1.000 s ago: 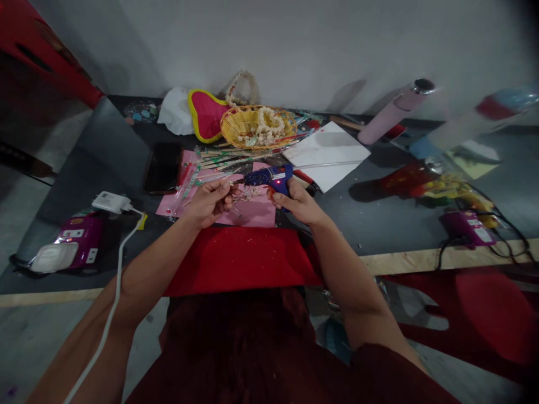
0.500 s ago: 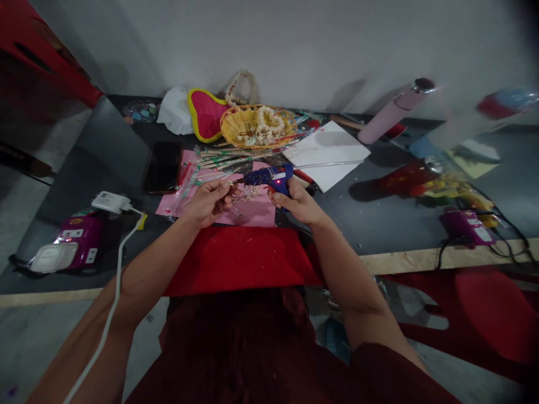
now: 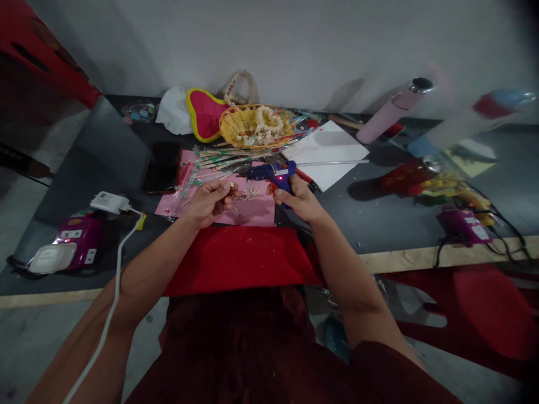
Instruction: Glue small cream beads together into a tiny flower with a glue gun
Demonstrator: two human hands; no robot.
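A blue glue gun (image 3: 280,177) with a lit red light is in the grip of my right hand (image 3: 300,199); a long clear glue stick (image 3: 334,163) juts from its back. The dark nozzle points left, a little apart from my left hand (image 3: 210,201). Between the left thumb and fingers I pinch a small cream-coloured piece (image 3: 231,184), too small to name. Similar pale bits (image 3: 251,193) lie on the pink sheet (image 3: 259,212) below both hands. Beyond them, a yellow woven basket (image 3: 233,128) holds a cluster of cream pieces (image 3: 269,132).
Wrapped sticks (image 3: 223,161) lie before the basket. A phone (image 3: 163,167) is on the left, and a white cable (image 3: 114,292) crosses my left forearm. White paper (image 3: 330,143), a pink flask (image 3: 389,112) and a purple power box (image 3: 465,226) stand or lie to the right.
The glue gun has moved slightly up and to the right, so its nozzle is drawn away from the piece in my left hand. My left hand stays nearly still.
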